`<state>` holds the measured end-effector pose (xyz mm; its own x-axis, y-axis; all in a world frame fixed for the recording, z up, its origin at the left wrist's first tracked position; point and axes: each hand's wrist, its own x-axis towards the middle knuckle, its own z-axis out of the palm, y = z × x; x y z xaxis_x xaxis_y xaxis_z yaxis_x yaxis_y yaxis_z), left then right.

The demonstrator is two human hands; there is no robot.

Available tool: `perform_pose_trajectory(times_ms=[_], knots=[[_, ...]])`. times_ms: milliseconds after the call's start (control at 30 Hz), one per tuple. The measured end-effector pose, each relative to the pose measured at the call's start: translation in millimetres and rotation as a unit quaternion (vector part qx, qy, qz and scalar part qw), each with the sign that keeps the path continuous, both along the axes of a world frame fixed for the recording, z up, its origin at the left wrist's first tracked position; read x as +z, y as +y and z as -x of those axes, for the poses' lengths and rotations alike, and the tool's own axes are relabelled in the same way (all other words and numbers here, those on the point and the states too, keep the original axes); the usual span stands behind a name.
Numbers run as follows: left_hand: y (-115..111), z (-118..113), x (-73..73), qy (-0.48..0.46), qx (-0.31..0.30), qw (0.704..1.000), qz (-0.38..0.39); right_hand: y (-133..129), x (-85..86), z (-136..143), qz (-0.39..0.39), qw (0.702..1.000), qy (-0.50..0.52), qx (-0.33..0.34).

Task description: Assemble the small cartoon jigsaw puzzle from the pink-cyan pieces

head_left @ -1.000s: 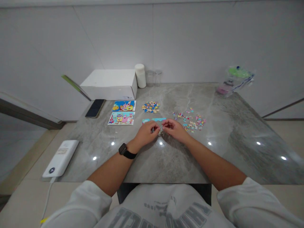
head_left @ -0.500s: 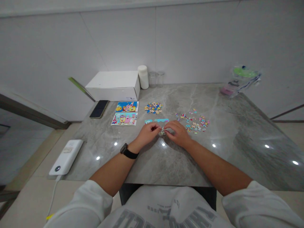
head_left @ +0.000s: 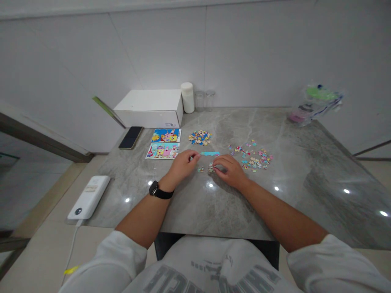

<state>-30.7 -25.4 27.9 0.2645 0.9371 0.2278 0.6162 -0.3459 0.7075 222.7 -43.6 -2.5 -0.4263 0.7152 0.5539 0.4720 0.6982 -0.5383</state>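
My right hand [head_left: 230,171] is closed, thumb and fingertips pinching a small jigsaw puzzle piece [head_left: 211,166] just above the tabletop. To the left, my left hand [head_left: 183,165] hovers with its fingers curled and thumb near the index finger; whatever it may hold is too small to make out. Between the hands lies a small joined bit of puzzle [head_left: 200,169]. Beyond it sits an assembled light-blue puzzle strip [head_left: 210,154], its left end close to my left fingertips. Loose puzzle pieces [head_left: 255,162] are scattered right of my right hand.
A heap of blue and yellow pieces [head_left: 200,137] lies farther back, beside two cartoon picture cards [head_left: 163,150]. A phone [head_left: 131,137], a white box [head_left: 149,108], a white bottle [head_left: 187,98], glasses [head_left: 204,101], a power bank [head_left: 88,197] and a plastic bag [head_left: 316,105] stand around the marble table [head_left: 293,203].
My left hand has drawn away to the left from my right hand, uncovering puzzle pieces between them. My right hand stays nearly in place. The view has shifted slightly.
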Motion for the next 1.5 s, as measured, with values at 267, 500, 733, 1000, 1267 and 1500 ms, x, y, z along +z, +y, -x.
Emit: perform_pose_trajectory(times_ms=[267,500,733,1000,1267,1500], knots=[[15.4,49.9,14.6,0.089,0.066,0.990,-0.092,0.6,-2.0,-1.5,-0.002,1.000,-0.004,-0.003],[10.4,50.4,12.8,0.170,-0.059,0.983,-0.027,-0.6,-0.8,-1.9,0.010,1.000,-0.001,-0.007],[8.7,44.8,2.6,0.210,-0.104,0.972,-0.018,0.5,-5.8,-2.7,0.013,1.000,-0.005,-0.020],[3.9,39.7,8.1,0.230,-0.128,0.965,-0.015,1.9,-11.8,-5.5,0.001,1.000,-0.020,-0.024],[5.9,40.5,6.6,0.234,-0.123,0.964,-0.026,3.3,-13.1,-6.1,0.005,0.999,-0.029,-0.013],[5.8,45.9,7.5,0.256,-0.130,0.958,0.006,4.0,-15.3,-7.1,0.001,0.999,-0.036,-0.004]])
